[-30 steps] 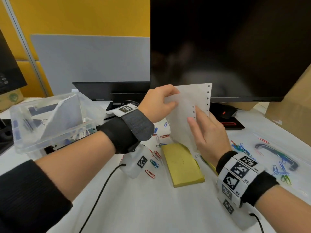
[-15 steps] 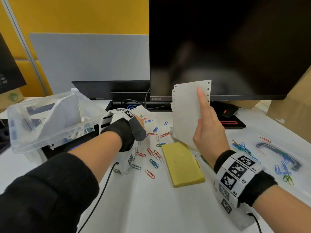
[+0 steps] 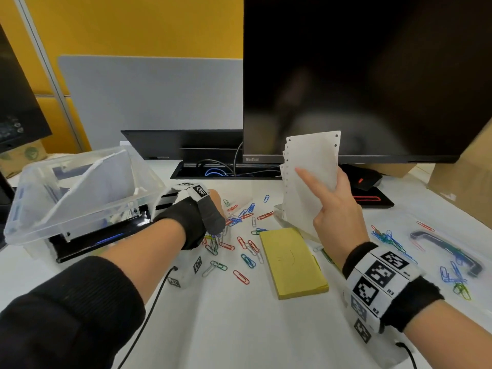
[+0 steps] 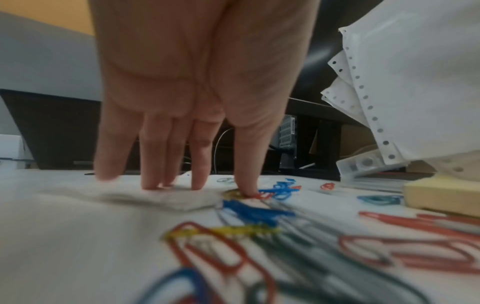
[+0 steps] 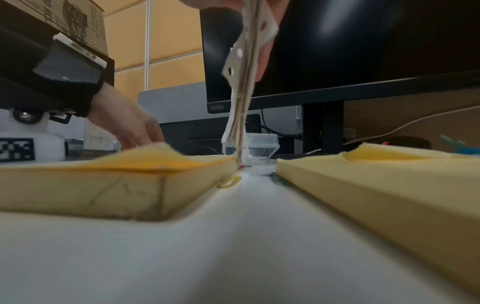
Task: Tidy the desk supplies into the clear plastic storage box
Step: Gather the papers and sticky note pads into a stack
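Paper clips point(image 3: 241, 245) litter white desk point(image 3: 239, 328) before black monitor point(image 3: 372, 75).

sleeves: black knit sleeves point(image 3: 66, 315), pushed up the forearms
wrists: black fabric wrist straps point(image 3: 186, 222)
markings: white blocks with black square-code tags point(image 3: 378, 283)
cables: thin black cables point(image 3: 149, 310)

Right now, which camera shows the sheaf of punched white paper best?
The head view: the punched paper faces it, pinched upright by the right hand. The left wrist view catches only its perforated edges; the right wrist view sees it edge-on.
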The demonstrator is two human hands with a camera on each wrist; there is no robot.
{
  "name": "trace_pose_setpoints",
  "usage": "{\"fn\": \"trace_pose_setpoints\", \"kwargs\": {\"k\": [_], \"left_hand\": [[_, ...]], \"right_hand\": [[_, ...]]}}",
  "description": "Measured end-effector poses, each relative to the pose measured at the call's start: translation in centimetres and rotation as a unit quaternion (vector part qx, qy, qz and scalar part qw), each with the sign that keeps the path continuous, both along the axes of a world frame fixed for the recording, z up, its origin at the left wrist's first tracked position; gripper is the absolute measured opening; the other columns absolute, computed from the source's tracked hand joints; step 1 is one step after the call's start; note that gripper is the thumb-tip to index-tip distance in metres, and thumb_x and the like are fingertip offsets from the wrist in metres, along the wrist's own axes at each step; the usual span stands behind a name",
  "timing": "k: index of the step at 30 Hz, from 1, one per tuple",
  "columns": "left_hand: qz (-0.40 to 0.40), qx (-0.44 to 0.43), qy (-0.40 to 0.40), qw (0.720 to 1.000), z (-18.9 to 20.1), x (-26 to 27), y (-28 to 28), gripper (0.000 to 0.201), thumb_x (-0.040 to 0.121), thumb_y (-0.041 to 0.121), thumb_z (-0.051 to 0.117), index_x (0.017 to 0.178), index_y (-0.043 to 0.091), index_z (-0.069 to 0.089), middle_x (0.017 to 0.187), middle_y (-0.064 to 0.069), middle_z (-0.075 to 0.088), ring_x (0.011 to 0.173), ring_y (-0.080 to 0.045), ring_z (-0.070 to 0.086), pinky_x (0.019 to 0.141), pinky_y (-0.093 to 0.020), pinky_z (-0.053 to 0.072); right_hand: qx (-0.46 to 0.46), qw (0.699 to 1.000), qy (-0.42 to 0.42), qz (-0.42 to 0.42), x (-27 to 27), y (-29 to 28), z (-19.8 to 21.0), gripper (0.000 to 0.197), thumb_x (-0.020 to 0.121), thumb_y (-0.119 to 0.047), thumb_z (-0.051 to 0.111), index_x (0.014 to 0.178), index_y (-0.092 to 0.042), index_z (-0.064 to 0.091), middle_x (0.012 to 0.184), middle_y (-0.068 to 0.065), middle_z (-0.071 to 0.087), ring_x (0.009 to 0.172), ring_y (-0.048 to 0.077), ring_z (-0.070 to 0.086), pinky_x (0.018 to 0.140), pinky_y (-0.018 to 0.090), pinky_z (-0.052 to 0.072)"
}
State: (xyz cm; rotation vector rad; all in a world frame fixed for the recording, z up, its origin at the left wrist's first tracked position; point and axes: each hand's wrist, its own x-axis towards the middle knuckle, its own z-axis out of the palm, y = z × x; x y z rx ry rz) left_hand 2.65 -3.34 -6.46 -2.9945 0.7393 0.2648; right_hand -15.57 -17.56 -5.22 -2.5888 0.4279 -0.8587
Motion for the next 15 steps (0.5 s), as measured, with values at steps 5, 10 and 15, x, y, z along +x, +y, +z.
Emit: {"fn": "trace_pose_setpoints", "kwargs": {"k": [5, 10, 15], "left_hand": [[-0.004, -0.001, -0.019, 1.000, 0.4, -1.2, -0.3, 0.029, 0.085, 0.027, 0.062, 0.105, 0.006, 0.063, 0.111, -0.011, 0.067, 0.098, -0.025, 0.064, 0.083, -0.030, 0.050], [0.001, -0.055, -0.062, 0.997, 1.3, -1.7, -0.2, 0.033, 0.087, 0.019, 0.059, 0.117, 0.005, 0.059, 0.118, -0.013, 0.063, 0.108, -0.027, 0.061, 0.086, -0.031, 0.049], [0.020, -0.254, -0.041, 0.966, 4.0, -3.1, 0.5, 0.033, 0.079, 0.020, 0.071, 0.109, 0.009, 0.067, 0.108, -0.011, 0.068, 0.100, -0.026, 0.062, 0.081, -0.031, 0.049]], "right_hand": [[0.031, 0.999, 0.017, -0.017, -0.1, 0.1, 0.0, 0.058, 0.087, 0.009, 0.044, 0.134, -0.024, 0.047, 0.150, 0.004, 0.022, 0.125, 0.029, 0.043, 0.103, 0.036, 0.042], [0.052, 0.998, 0.010, -0.028, -0.3, 0.5, 0.4, 0.061, 0.086, 0.010, 0.042, 0.139, -0.019, 0.038, 0.149, 0.006, 0.026, 0.119, 0.032, 0.047, 0.099, 0.038, 0.046], [0.058, 0.998, -0.022, -0.024, -0.4, 0.6, 0.3, 0.054, 0.091, 0.001, 0.041, 0.140, -0.020, 0.034, 0.145, 0.007, 0.032, 0.114, 0.028, 0.051, 0.089, 0.033, 0.047]]}}
